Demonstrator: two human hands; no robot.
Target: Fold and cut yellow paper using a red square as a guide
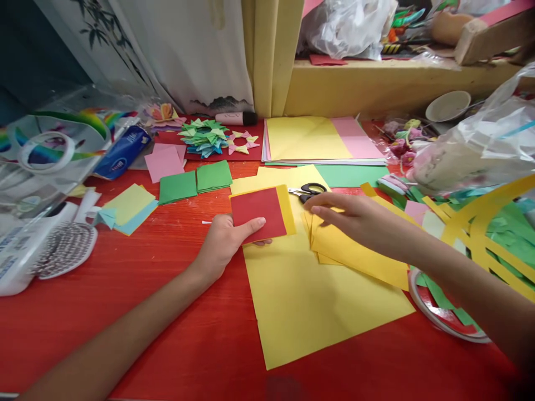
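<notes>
My left hand (pixel 228 242) grips a small stack of paper squares, a red square (pixel 257 213) on top of a yellow one (pixel 287 209), with the thumb pressed on the red. My right hand (pixel 355 220) lies palm down with fingers stretched out over a pile of yellow-orange paper squares (pixel 359 253), fingertips near its left corner. Both rest over a large yellow sheet (pixel 309 301) on the red table (pixel 146 278). Black-handled scissors (pixel 308 191) lie just beyond my right fingertips.
Green squares (pixel 194 182), pink squares (pixel 164 161) and a yellow-and-blue pile (pixel 127 207) lie at the left. Folded paper stars (pixel 204 137) and large sheets (pixel 317 139) sit at the back. A scrap plate (pixel 443 314), yellow strips (pixel 489 234), plastic bags and a tape roll (pixel 47 151) crowd the sides.
</notes>
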